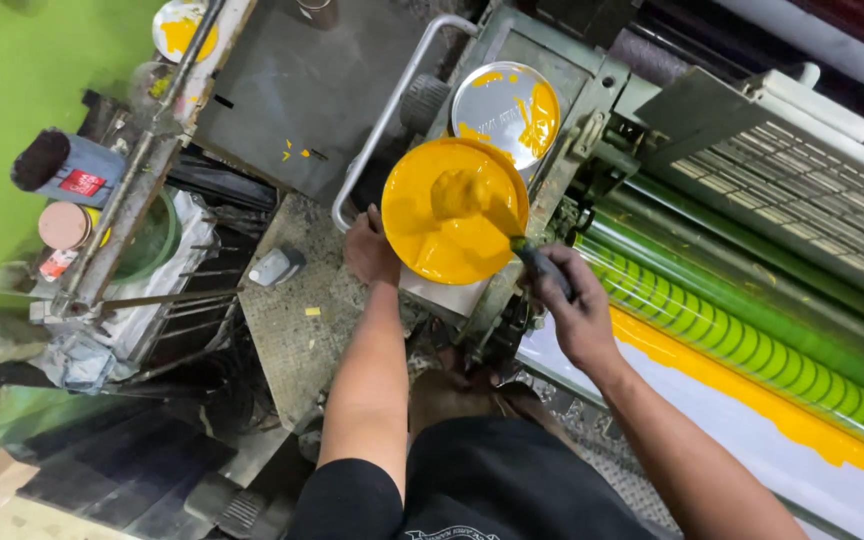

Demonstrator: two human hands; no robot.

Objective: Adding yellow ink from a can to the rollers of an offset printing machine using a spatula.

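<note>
The left hand (370, 250) grips the near-left rim of a round metal tin filled with thick yellow ink (455, 211), fingers curled against its side. The tin sits on the green metal frame of a printing press (552, 70), at the frame's near edge, just beside the long green ink rollers (752, 330). The right hand (574, 305) is clenched around the dark handle of a flat ink knife (512, 235); the blade reaches into the tin and carries a lump of yellow ink in the middle of the pool.

Just beyond the tin, touching or nearly touching its far rim, lies a round silver tin lid smeared with yellow ink (505, 100). A bent grey metal guard rail (387, 120) runs along the frame's left edge. Below the rollers, a band of yellow ink (752, 395) lies along the upper edge of a white sheet (752, 450), on the person's right.

On the left, well apart from the hands, a cluttered side shelf holds a grey can with a dark brush-like top and a red label (67, 168) and a tin with a pinkish round lid (62, 226). A second ink-smeared round lid (180, 25) rests at the top left.
</note>
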